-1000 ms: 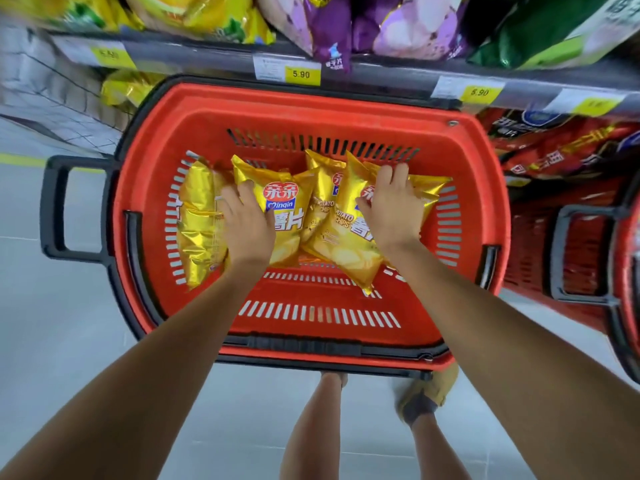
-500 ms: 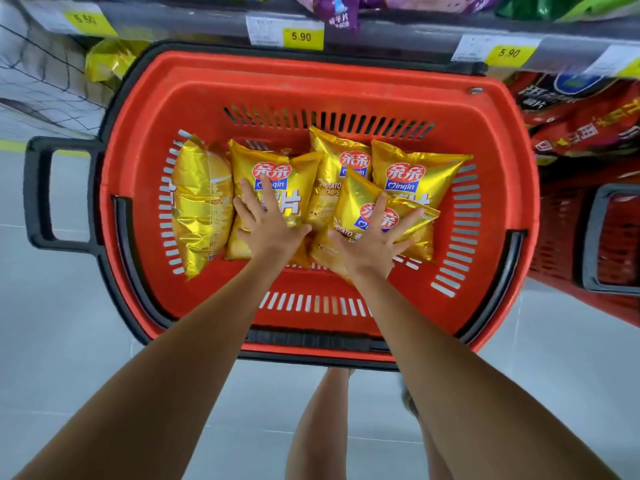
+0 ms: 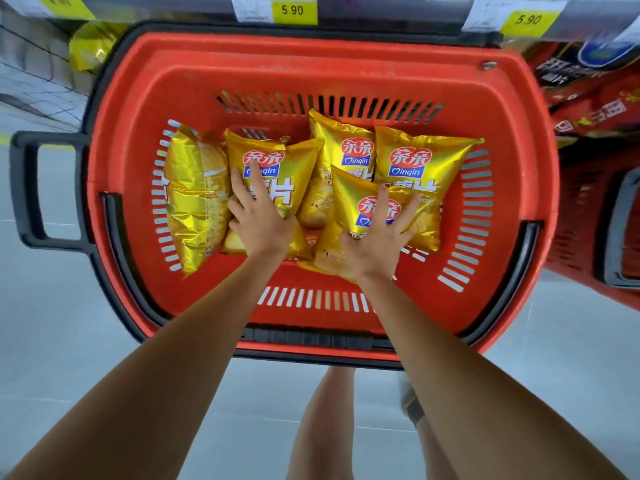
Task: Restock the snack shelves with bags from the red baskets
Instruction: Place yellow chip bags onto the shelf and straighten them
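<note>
Grey floor tiles (image 3: 52,341) fill the bottom of my view, and a shelf edge (image 3: 381,8) with yellow price tags (image 3: 293,10) runs along the top. Just below that edge sits a big red basket (image 3: 311,64) with a black handle (image 3: 24,188) on its left side. I count five shiny gold chip bags (image 3: 322,202) lying inside it. The left bag (image 3: 194,202) lies near the basket's left wall and shows its back. Next to it is the second bag (image 3: 273,157), and the left hand (image 3: 259,220) rests flat on it, fingers straight and spread, gripping nothing. Two more bags lie at the back: the middle bag (image 3: 343,147) and the right bag (image 3: 422,161). The front bag (image 3: 353,199) lies tilted on top of those two. The right hand (image 3: 377,244) lies on this bag with its fingers spread wide and straight; I do not see it curl round the bag. To the right I see part of another red basket (image 3: 571,237), and above it some red snack bags (image 3: 588,109) on a low shelf. One yellow bag (image 3: 93,43) shows at the top left, beside the basket's rim. A bare leg (image 3: 322,427) shows below the basket.
</note>
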`<action>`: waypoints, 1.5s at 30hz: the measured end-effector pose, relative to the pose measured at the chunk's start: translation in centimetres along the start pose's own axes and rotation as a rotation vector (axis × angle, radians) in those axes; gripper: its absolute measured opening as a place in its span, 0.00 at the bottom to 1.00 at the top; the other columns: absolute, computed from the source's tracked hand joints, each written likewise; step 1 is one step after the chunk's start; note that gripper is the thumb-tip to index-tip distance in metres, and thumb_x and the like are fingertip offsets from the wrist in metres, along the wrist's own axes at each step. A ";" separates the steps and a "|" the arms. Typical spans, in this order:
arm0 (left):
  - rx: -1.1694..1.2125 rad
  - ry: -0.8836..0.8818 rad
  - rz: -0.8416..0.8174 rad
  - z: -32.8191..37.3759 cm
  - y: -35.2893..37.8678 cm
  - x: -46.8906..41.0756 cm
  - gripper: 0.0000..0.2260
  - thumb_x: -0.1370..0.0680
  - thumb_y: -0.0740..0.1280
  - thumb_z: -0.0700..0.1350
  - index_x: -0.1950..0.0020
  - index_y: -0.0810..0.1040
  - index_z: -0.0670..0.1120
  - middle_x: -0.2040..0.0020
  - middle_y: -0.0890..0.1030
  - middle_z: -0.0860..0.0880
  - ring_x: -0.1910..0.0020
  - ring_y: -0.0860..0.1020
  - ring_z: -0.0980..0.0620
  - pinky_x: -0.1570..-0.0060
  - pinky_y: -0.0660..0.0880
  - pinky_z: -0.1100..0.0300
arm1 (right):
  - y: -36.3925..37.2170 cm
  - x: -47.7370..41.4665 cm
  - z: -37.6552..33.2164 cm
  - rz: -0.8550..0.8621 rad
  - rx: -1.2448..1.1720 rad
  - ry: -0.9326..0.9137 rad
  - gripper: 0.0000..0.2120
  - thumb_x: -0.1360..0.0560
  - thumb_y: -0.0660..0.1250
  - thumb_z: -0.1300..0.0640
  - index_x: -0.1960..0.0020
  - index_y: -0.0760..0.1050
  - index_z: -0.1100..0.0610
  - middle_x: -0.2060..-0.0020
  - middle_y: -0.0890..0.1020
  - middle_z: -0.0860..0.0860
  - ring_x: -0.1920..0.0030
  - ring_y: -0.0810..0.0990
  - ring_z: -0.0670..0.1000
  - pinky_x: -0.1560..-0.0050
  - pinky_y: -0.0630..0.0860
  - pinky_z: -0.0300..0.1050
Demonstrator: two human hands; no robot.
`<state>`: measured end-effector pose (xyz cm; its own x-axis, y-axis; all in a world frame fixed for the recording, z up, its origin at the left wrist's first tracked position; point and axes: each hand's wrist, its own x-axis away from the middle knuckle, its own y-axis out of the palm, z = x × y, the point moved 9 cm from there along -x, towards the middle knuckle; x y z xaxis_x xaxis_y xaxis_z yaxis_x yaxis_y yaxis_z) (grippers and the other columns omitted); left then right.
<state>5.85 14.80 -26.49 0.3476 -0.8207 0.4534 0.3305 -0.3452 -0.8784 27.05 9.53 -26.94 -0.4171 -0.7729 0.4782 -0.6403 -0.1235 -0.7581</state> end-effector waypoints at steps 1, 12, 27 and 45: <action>0.004 0.003 -0.007 0.1 -0.3 0.3 0.46 0.30 0.73 0.45 0.21 0.45 0.52 0.23 0.50 0.44 0.33 0.62 0.39 0.44 0.69 0.42 | -0.4 0.1 -0.2 -0.021 0.004 -0.028 0.43 0.32 0.72 0.53 0.23 0.52 0.45 0.24 0.38 0.56 0.35 0.61 0.66 0.49 0.71 0.48; 0.083 0.068 0.097 3.6 -7.5 9.2 0.47 0.29 0.73 0.46 0.21 0.45 0.52 0.22 0.50 0.44 0.30 0.59 0.38 0.42 0.68 0.40 | -11.6 3.3 -1.7 -0.027 0.010 -0.300 0.43 0.33 0.74 0.52 0.24 0.55 0.45 0.23 0.43 0.56 0.32 0.63 0.65 0.41 0.68 0.49; 0.264 0.447 0.423 21.2 -30.1 36.2 0.47 0.30 0.74 0.47 0.21 0.46 0.48 0.23 0.51 0.39 0.32 0.62 0.34 0.38 0.64 0.42 | -49.4 17.7 -1.3 0.303 -0.117 -0.595 0.43 0.35 0.73 0.53 0.24 0.58 0.48 0.23 0.45 0.56 0.28 0.60 0.64 0.32 0.65 0.57; 0.524 0.902 0.790 43.4 -59.5 65.3 0.45 0.27 0.71 0.47 0.21 0.43 0.52 0.22 0.47 0.44 0.28 0.56 0.36 0.44 0.70 0.43 | -95.6 36.2 -3.2 1.001 -0.151 -0.736 0.42 0.33 0.71 0.48 0.24 0.54 0.44 0.22 0.45 0.51 0.32 0.66 0.62 0.49 0.76 0.55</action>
<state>46.97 1.51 62.00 -0.0356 -0.8039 -0.5937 0.6802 0.4157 -0.6037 71.12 -4.69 64.31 -0.3350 -0.6565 -0.6759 -0.3384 0.7533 -0.5639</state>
